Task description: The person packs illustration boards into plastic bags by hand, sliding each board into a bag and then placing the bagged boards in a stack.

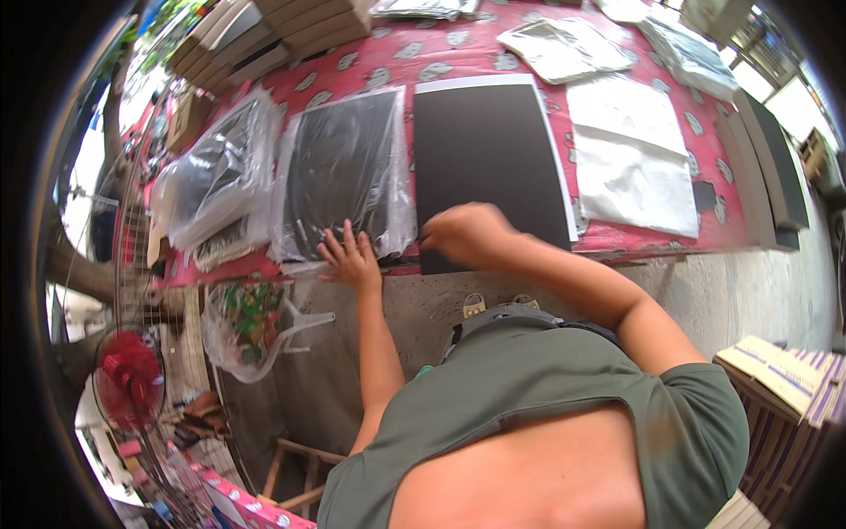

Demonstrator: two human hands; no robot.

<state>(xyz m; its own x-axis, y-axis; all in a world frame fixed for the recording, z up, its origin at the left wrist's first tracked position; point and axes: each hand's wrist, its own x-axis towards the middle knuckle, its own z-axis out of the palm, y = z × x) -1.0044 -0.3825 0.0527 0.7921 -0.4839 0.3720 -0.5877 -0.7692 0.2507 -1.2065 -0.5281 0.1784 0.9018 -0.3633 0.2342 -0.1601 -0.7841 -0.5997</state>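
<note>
My left hand [352, 256] lies with fingers spread on the lower edge of a clear plastic sleeve holding black sheets [344, 167]. Right beside that sleeve is a large black sheet [489, 150], with white edges showing behind it at the top and right. Over its lower left part, my right hand [467, 234] is slightly blurred, its fingers curled together near the sheet's left edge. Whatever those fingers may pinch is hidden. Farther left sits a heap of clear plastic sleeves [225, 172] with dark contents.
White packets [630, 154] lie to the right on the pink patterned tablecloth [405, 53]. Cardboard boxes [308, 22] stand at the back left, and long dark boxes [767, 167] line the right end. A red fan [130, 375] and a clear bag [247, 331] are at lower left; stacked cartons [784, 379] at lower right.
</note>
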